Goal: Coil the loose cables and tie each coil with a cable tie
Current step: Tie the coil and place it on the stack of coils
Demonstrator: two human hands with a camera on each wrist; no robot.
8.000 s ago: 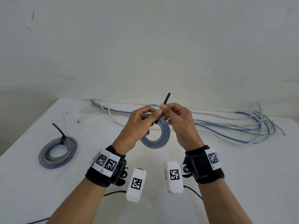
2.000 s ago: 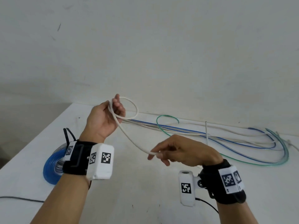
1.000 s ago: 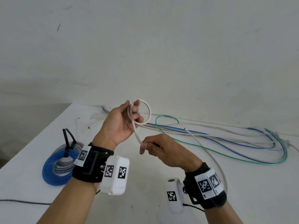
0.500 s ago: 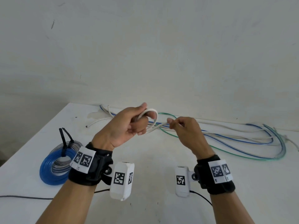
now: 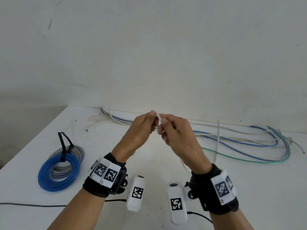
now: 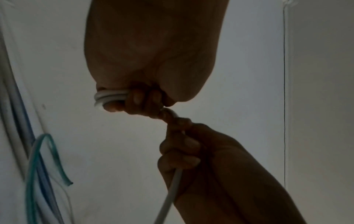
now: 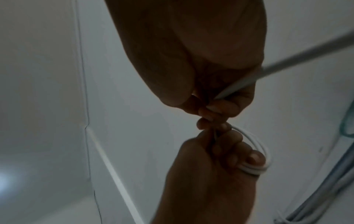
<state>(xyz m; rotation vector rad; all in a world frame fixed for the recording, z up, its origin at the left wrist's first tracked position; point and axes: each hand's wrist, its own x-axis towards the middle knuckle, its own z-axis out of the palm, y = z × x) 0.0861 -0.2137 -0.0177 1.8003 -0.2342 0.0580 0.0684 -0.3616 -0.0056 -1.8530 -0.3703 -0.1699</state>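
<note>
Against a bare pale wall, a white bench (image 5: 249,188) is carrying cables as a person is winding a white cable (image 6: 110,97) above its middle. The left hand (image 5: 141,130) is keeping its grip curled on a small coil of a few turns, looped round the fingertips (image 7: 255,157); the right hand (image 5: 179,138) is pinching the running length close against it, the slack trailing down towards the bench. Done well, each turn should be lying flat on the last, same size, the feed kept lightly taut. Two tied coils (image 5: 59,168), blue over grey, are resting at near left with black cable ties (image 5: 64,143) standing up. Loose cables (image 5: 240,143) are sprawling along the far right, where the trailing slack could be snagging them.
</note>
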